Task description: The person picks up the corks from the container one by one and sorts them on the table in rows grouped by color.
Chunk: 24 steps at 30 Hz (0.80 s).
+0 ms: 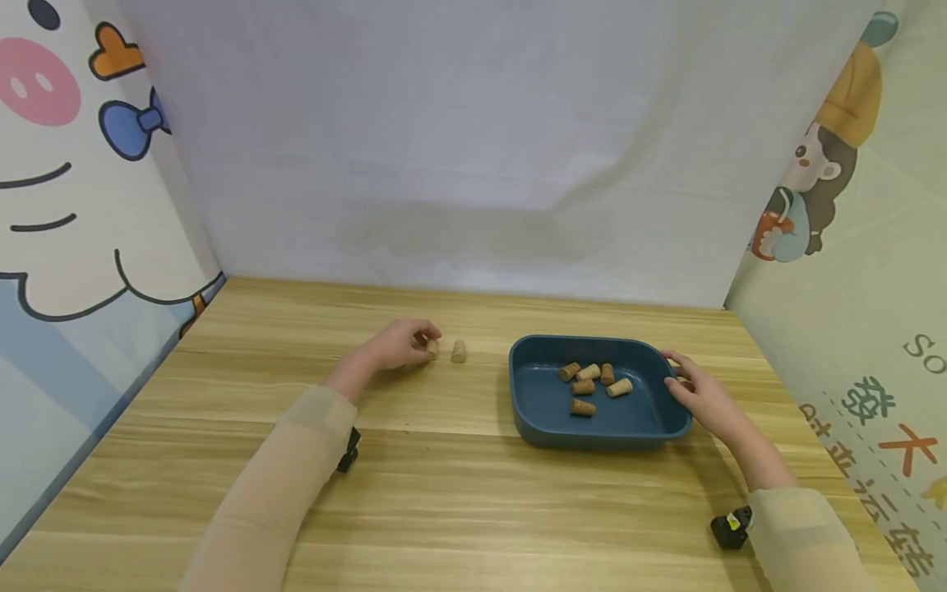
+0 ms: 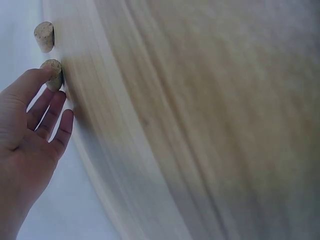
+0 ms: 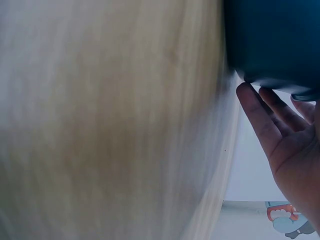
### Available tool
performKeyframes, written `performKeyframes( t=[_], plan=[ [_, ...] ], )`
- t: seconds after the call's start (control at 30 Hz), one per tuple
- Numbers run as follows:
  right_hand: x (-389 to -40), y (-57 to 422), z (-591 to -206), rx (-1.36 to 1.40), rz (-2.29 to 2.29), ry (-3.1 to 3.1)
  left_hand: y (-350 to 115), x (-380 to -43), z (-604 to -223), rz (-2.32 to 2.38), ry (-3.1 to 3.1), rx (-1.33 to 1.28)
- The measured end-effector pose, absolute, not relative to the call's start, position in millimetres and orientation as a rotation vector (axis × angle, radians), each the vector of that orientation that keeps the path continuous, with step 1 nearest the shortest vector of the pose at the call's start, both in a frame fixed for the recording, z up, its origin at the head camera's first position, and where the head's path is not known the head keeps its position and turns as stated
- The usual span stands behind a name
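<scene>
My left hand (image 1: 402,344) pinches a cork stopper (image 2: 54,80) between thumb and fingers, low over the wooden table. Just to the right of it, a second tapered cork (image 1: 459,351) stands upright. It also appears above my hand in the left wrist view. My right hand (image 1: 706,401) holds the right end of a dark blue rectangular tub (image 1: 596,438), thumb at the rim and fingers (image 3: 260,117) against the outer wall. Several corks (image 1: 583,386) lie inside on the tub's floor. The right wrist view cuts off the thumb.
The wooden tabletop (image 1: 444,510) ends at a pale cloth backdrop (image 1: 473,164). Printed cartoon panels rise at its left and right sides. A small black device (image 1: 731,529) sits at my right wrist, and another (image 1: 349,450) at my left.
</scene>
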State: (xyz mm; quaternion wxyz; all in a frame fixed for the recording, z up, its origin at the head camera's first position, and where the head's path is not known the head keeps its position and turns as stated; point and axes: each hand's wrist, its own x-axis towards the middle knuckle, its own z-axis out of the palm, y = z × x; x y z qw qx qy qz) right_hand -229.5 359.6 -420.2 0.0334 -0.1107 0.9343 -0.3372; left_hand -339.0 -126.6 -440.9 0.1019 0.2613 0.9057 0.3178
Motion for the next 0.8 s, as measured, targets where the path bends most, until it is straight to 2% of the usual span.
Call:
performKeyframes(
  t=[0.57, 0.8],
  plan=[
    [-227.4, 355.9, -416.2, -0.334, -1.033, 2.87, -128.0, -325.3, -414.3, 0.9, 2.717, 0.682],
    [-227.3, 355.1, -415.7, -0.333, -1.02, 2.879, -116.2, -313.0, -399.1, 0.831, 2.791, 0.769]
  ],
)
